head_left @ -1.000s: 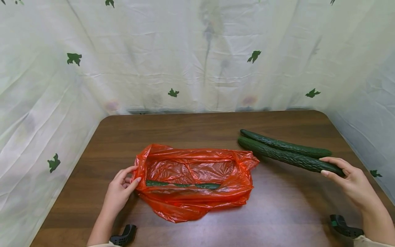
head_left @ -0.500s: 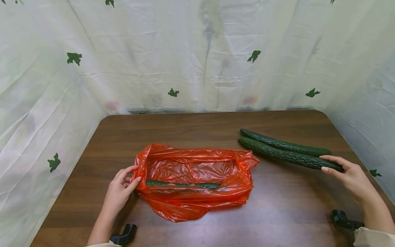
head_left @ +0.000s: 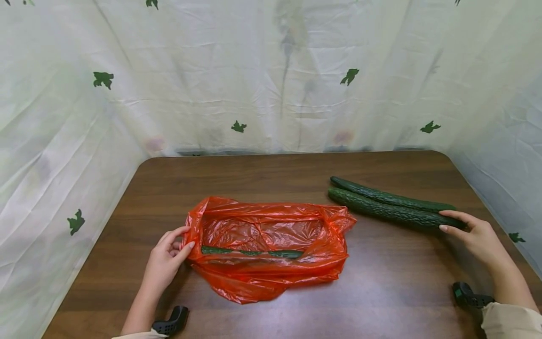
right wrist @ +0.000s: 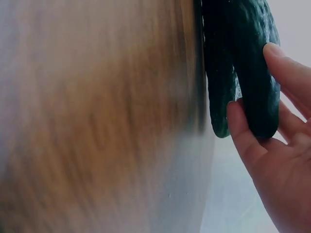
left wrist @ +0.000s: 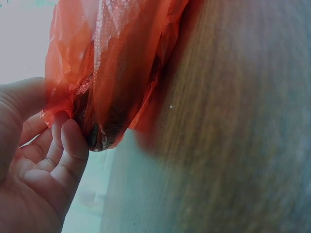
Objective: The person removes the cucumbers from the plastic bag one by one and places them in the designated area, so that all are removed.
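Note:
A red plastic bag lies on the table with its mouth spread wide, and one cucumber shows inside it. My left hand pinches the bag's left rim between thumb and fingers; the left wrist view shows the thin film caught there. To the right, two long dark green cucumbers lie side by side. My right hand grips the right end of the nearer cucumber, thumb on one side and fingers on the other. The farther cucumber lies just behind it, free of my hand.
The brown wooden table has a far edge close to a pale curtain with green leaf prints. Curtain also hangs along the left and right sides. Black wrist devices, such as the left one, sit near the front.
My right hand has lowered the near end of the gripped cucumber slightly and shifted it up toward the farther cucumber. The left hand and the bag stay as they were.

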`<control>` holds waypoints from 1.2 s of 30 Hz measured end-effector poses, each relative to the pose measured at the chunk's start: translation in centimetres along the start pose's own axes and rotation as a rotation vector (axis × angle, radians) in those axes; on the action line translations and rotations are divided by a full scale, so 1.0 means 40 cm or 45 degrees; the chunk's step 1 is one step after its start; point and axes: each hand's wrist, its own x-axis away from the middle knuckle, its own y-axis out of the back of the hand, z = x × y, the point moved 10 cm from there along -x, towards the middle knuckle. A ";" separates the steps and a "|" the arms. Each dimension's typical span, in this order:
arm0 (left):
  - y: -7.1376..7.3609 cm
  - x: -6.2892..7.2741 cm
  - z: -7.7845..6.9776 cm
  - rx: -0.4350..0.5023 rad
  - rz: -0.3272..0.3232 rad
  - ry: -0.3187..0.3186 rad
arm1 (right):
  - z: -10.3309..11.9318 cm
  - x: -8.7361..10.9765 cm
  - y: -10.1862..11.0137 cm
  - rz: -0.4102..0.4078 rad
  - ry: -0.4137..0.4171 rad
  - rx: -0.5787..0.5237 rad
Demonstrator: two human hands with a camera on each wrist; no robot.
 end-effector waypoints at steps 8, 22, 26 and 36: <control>-0.001 0.002 0.005 0.000 0.016 0.025 | -0.023 -0.005 -0.011 -0.002 -0.024 -0.007; -0.001 0.002 0.001 0.006 0.012 0.009 | -0.030 -0.001 -0.030 0.044 -0.030 -0.195; 0.000 0.003 0.000 0.009 0.017 0.017 | -0.025 0.001 -0.019 0.003 -0.024 -0.178; -0.002 0.004 0.006 0.011 0.020 0.030 | 0.045 -0.002 0.002 -0.101 0.034 -0.286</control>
